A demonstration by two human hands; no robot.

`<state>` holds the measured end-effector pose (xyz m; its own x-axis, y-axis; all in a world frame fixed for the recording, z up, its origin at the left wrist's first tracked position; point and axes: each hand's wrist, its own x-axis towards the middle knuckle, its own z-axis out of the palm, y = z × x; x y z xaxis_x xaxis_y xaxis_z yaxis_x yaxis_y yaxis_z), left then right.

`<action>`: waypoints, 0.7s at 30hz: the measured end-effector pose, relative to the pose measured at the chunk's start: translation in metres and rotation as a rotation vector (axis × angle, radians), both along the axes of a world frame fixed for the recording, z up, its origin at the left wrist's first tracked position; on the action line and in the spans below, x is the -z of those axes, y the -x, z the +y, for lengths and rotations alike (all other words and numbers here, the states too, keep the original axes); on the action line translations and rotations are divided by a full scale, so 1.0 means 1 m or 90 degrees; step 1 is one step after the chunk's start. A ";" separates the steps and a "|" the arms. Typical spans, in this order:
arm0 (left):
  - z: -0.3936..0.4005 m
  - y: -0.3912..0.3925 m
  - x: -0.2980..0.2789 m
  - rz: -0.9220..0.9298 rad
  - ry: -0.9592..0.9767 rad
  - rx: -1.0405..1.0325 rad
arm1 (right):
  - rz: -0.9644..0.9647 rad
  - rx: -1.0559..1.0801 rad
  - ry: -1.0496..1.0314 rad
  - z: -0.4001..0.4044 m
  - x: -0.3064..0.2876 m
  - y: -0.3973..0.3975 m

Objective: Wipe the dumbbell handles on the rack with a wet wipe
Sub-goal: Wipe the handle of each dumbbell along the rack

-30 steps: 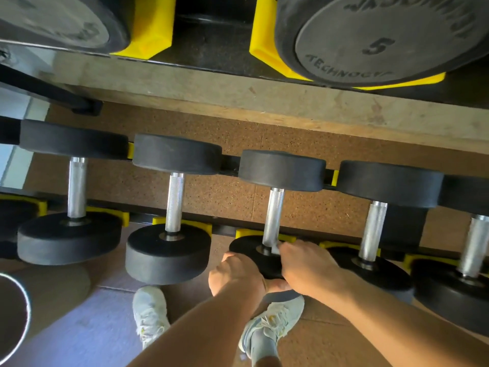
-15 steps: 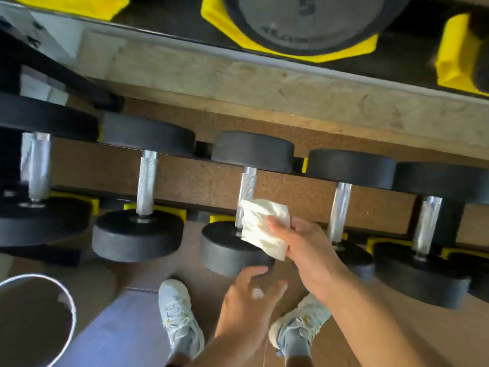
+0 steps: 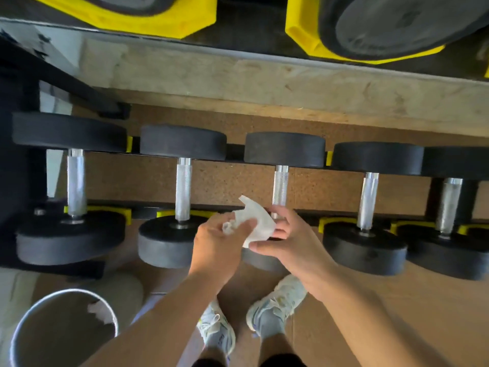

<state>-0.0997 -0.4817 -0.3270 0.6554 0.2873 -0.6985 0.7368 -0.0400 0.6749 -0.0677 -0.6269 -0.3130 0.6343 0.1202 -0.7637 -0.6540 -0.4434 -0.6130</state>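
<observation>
Several black dumbbells with knurled steel handles lie in a row on the lower rack. A white wet wipe (image 3: pixel 255 219) is held between both hands, in front of the near end of the middle dumbbell handle (image 3: pixel 280 185). My left hand (image 3: pixel 221 241) grips the crumpled left part of the wipe. My right hand (image 3: pixel 289 241) pinches its right side between thumb and fingers. The wipe hangs just left of that handle, apart from it. Other handles (image 3: pixel 183 189) (image 3: pixel 368 201) stand bare on either side.
A round metal bin (image 3: pixel 62 332) with a used wipe inside stands on the floor at the lower left. The upper shelf's big dumbbells in yellow cradles (image 3: pixel 304 41) overhang above. My two white shoes (image 3: pixel 276 305) stand under the rack's front edge.
My left hand has risen from below and taken hold of the wipe, which only the right hand held before. The view has shifted slightly right and down.
</observation>
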 end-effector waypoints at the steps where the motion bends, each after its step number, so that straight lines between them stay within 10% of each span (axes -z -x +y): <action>1: -0.001 -0.001 0.003 -0.017 -0.048 0.061 | -0.061 -0.117 0.058 -0.005 -0.001 -0.004; 11: -0.011 -0.001 0.015 -0.085 -0.144 0.273 | -0.163 -0.615 0.168 -0.021 0.002 -0.055; 18: -0.038 0.002 0.025 0.297 -0.123 0.241 | -0.729 -0.731 0.278 -0.022 0.021 -0.084; 21: -0.062 -0.008 0.029 0.367 -0.100 0.291 | -0.732 -0.917 0.238 -0.031 0.047 -0.104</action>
<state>-0.0922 -0.5437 -0.3558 0.2761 0.1989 -0.9403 0.8590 -0.4900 0.1486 0.0365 -0.6578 -0.3601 0.3674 0.9073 -0.2045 0.8972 -0.4037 -0.1792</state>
